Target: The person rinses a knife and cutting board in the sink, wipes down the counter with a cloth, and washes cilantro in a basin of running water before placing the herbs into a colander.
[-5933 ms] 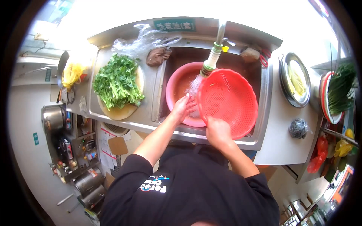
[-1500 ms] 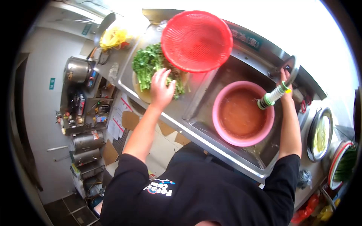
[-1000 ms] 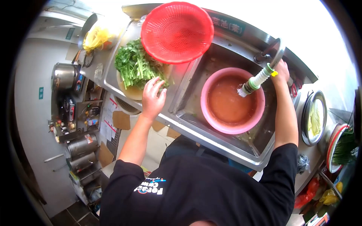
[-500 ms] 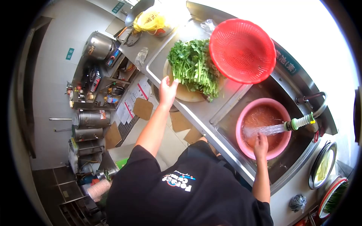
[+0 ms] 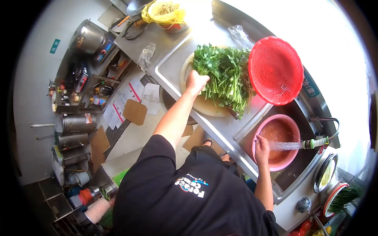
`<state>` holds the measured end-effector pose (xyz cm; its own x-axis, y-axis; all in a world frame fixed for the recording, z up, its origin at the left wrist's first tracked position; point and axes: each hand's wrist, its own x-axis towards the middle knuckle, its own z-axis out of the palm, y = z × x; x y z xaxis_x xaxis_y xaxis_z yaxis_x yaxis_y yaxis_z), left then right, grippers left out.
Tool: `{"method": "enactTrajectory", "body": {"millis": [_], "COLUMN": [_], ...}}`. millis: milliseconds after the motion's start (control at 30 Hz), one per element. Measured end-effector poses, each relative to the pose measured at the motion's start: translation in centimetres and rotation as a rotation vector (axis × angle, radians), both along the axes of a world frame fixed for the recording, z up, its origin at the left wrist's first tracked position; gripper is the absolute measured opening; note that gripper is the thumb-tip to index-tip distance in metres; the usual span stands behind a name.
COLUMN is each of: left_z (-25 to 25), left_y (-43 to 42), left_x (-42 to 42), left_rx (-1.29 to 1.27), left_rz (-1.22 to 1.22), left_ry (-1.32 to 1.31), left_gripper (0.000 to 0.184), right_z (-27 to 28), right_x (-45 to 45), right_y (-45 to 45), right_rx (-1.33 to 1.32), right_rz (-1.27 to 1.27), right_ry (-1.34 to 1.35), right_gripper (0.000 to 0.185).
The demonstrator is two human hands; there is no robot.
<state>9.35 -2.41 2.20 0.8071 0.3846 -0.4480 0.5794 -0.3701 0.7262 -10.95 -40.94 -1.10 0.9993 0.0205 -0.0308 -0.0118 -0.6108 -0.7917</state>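
My left hand (image 5: 197,82) is closed around the near edge of a pile of leafy greens (image 5: 227,74) with long pale stems, which look like coriander or celery. The pile lies on a round board (image 5: 208,108) beside the sink. My right hand (image 5: 262,150) grips the left rim of a pink basin (image 5: 292,125) in the sink. Reddish-brown water fills part of the basin, and a stream from the faucet nozzle (image 5: 316,142) runs into it. A red colander (image 5: 275,70) rests tilted past the greens, touching them or nearly so.
The metal sink (image 5: 289,180) has a raised front edge. A clear plastic bag (image 5: 240,37) lies behind the greens. At upper left stands a bucket lined with a yellow bag (image 5: 167,15). Bowls of vegetables (image 5: 326,173) and a dark bagged bundle (image 5: 304,205) sit at right.
My left hand has moved from beside the greens onto their stems and closed. My right hand has gone from the water stream to the basin's rim. The view has shifted.
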Motion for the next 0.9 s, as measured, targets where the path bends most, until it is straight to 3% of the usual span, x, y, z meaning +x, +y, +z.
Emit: {"method": "enactTrajectory", "body": {"millis": [33,67,133,267,467,600,733,800,900], "left_z": [0.2,0.5,2.0,4.9,5.3,9.3,13.5,14.0,16.8], "left_y": [0.1,0.5,1.2,3.1,5.9,6.0,4.2,3.9,0.6], "left_x": [-0.5,-0.9,-1.2,-1.5,-1.3,-1.9,-3.0,-3.3,-5.3], "left_rx": [-0.105,-0.368,-0.494,-0.974,-1.298,-1.321,-1.143,-1.212,-1.064], "left_rz": [0.065,0.109,0.178,0.246,0.002,-0.12,-0.123,-0.102,-0.14], "left_ry": [-0.231,-0.344,-0.405,-0.253,-0.218,-0.299,-0.411,-0.358,-0.384], "left_gripper": [0.013,0.007,0.016,0.029,0.044,0.043,0.045,0.042,0.048], "right_z": [-0.1,-0.1,-0.2,-1.5,-3.2,-3.1,-0.9,0.4,4.1], "right_x": [-0.2,-0.6,-1.4,-3.2,-3.9,-3.4,-1.8,-0.8,1.4], "right_y": [0.2,0.4,0.5,0.2,-0.2,-0.1,0.7,1.1,2.4], "right_rx": [-0.007,-0.023,-0.041,0.015,-0.021,0.018,0.108,0.142,0.263], "right_rz": [-0.009,-0.015,-0.032,-0.119,-0.114,-0.121,-0.126,-0.139,-0.105], "right_ry": [0.001,0.034,0.073,0.12,0.056,0.055,0.02,0.019,-0.077], "right_gripper": [0.02,0.02,0.02,0.02,0.022,0.022,0.018,0.018,0.028]}}
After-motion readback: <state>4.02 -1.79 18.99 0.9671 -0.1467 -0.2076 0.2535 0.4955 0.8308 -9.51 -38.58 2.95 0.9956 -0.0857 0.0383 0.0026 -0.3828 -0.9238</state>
